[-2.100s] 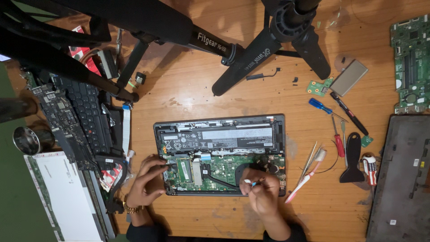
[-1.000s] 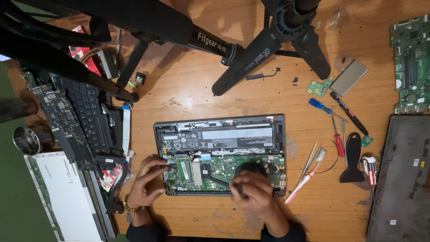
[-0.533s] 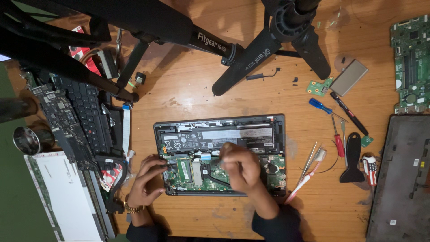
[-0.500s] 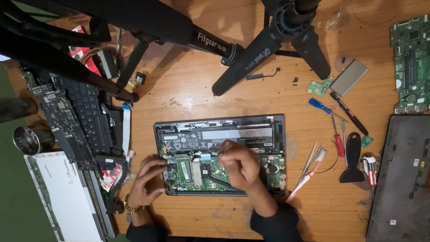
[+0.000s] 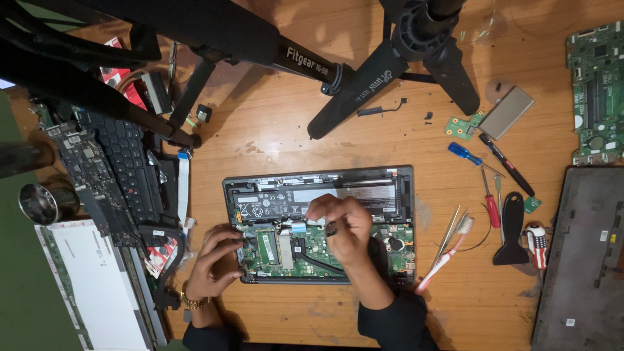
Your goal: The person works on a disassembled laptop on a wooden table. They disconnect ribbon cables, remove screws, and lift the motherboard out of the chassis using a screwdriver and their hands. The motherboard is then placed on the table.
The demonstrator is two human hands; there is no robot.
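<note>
An opened laptop (image 5: 396, 195) lies bottom-up on the wooden table, showing its black battery (image 5: 273, 198) and green mainboard (image 5: 312, 246). My left hand (image 5: 218, 260) grips the laptop's left edge, with the fingers curled over the rim. My right hand (image 5: 348, 224) hovers over the middle of the laptop, where battery meets board. Its fingers are pinched on a small dark tool (image 5: 331, 229), most of which is hidden by the fingers.
Black tripod legs (image 5: 364, 84) cross above. To the right lie a blue screwdriver (image 5: 465, 154), a red screwdriver (image 5: 491, 207), a toothbrush (image 5: 448, 250), a black scraper (image 5: 511, 231), a dark cover (image 5: 585, 260) and a green board (image 5: 595, 91). To the left are a keyboard (image 5: 123, 169) and a screen panel (image 5: 97, 286).
My right hand has moved from the laptop's lower right corner up and left to its middle. My left hand has stayed on the left edge.
</note>
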